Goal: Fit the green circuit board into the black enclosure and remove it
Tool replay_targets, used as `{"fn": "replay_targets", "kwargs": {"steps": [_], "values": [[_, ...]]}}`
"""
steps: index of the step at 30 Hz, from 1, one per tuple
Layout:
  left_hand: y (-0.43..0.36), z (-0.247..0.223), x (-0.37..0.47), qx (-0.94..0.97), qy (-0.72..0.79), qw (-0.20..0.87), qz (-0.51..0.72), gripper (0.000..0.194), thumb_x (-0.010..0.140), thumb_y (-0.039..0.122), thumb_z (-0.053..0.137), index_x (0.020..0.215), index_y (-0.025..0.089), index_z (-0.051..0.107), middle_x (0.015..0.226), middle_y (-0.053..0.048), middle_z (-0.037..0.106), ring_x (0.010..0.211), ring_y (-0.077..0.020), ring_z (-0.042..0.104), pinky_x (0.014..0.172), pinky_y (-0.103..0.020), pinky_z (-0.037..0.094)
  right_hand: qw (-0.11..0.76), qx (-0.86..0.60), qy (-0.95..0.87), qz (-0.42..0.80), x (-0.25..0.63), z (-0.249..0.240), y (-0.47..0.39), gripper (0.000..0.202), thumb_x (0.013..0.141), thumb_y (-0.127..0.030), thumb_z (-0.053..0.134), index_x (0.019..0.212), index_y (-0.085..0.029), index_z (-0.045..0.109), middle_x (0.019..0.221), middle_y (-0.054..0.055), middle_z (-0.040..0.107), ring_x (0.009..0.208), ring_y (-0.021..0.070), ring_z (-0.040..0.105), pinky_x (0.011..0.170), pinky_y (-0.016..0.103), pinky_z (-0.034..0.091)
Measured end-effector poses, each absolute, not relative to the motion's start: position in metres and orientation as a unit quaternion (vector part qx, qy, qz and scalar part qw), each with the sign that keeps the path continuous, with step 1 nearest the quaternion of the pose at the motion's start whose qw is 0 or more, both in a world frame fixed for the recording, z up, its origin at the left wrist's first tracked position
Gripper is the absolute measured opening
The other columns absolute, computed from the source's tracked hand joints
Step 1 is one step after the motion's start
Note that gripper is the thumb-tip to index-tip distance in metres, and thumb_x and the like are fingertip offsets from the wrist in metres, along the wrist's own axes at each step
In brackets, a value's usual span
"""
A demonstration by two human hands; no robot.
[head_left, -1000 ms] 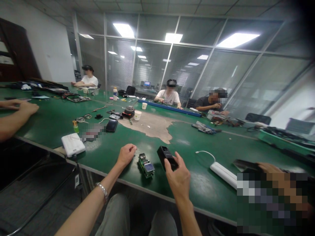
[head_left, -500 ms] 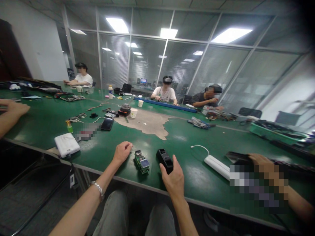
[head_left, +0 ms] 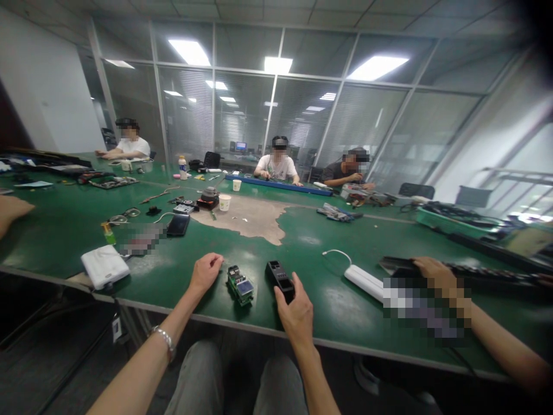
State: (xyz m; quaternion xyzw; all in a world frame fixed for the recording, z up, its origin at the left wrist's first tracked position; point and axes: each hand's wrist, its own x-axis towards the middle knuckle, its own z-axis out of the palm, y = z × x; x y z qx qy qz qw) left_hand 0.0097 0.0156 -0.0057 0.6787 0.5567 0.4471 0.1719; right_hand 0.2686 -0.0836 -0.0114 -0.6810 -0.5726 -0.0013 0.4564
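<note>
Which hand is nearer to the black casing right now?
Right. The right hand has its thumb and fingers at the near end of the black casing; the left hand is farther left, beyond the green circuit board.

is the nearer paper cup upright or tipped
Upright: the nearer paper cup stands with its wide rim on top, narrow base down.

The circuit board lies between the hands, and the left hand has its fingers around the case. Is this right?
No, the head view shows the right hand with its fingers around the case, not the left hand. The circuit board is between the hands.
</note>
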Motion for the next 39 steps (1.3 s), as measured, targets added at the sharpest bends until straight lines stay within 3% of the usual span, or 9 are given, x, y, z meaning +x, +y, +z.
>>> {"fn": "replay_targets", "kwargs": {"steps": [10, 14, 29, 39], "values": [[0.016, -0.004, 0.009, 0.681, 0.558, 0.169, 0.443, 0.032, 0.086, 0.04, 0.044, 0.084, 0.02, 0.07, 0.085, -0.004, 0.071, 0.078, -0.0165, 0.062, 0.074, -0.026, 0.044, 0.522, -0.647, -0.536, 0.143, 0.24, 0.016, -0.095, 0.066, 0.081, -0.049, 0.059, 0.136, -0.014, 0.046, 0.124, 0.015, 0.061, 0.111, 0.0274, 0.06, 0.093, 0.041, 0.048], [0.015, -0.003, 0.009, 0.68, 0.558, 0.168, 0.445, 0.032, 0.086, 0.038, 0.044, 0.084, 0.02, 0.07, 0.084, -0.004, 0.071, 0.077, -0.0159, 0.061, 0.073, -0.025, 0.044, 0.539, -0.609, -0.563, 0.145, 0.214, 0.031, -0.095, 0.066, 0.082, -0.046, 0.059, 0.137, -0.013, 0.045, 0.124, 0.015, 0.061, 0.111, 0.0264, 0.061, 0.094, 0.04, 0.047], [0.013, 0.0, 0.005, 0.682, 0.547, 0.172, 0.454, 0.03, 0.086, 0.037, 0.044, 0.08, 0.02, 0.068, 0.079, -0.003, 0.069, 0.073, -0.0153, 0.059, 0.069, -0.025, 0.041, 0.408, -0.644, -0.646, 0.046, 0.17, 0.037, -0.097, 0.061, 0.084, -0.036, 0.056, 0.136, -0.007, 0.044, 0.119, 0.019, 0.062, 0.111, 0.0292, 0.059, 0.092, 0.04, 0.046], [0.016, -0.005, 0.005, 0.677, 0.551, 0.178, 0.455, 0.031, 0.086, 0.038, 0.044, 0.081, 0.019, 0.068, 0.079, -0.003, 0.069, 0.072, -0.0152, 0.059, 0.07, -0.025, 0.041, 0.363, -0.619, -0.695, 0.045, 0.175, 0.019, -0.105, 0.067, 0.082, -0.035, 0.059, 0.138, -0.004, 0.041, 0.131, 0.019, 0.054, 0.12, 0.0308, 0.051, 0.1, 0.043, 0.041]]}}
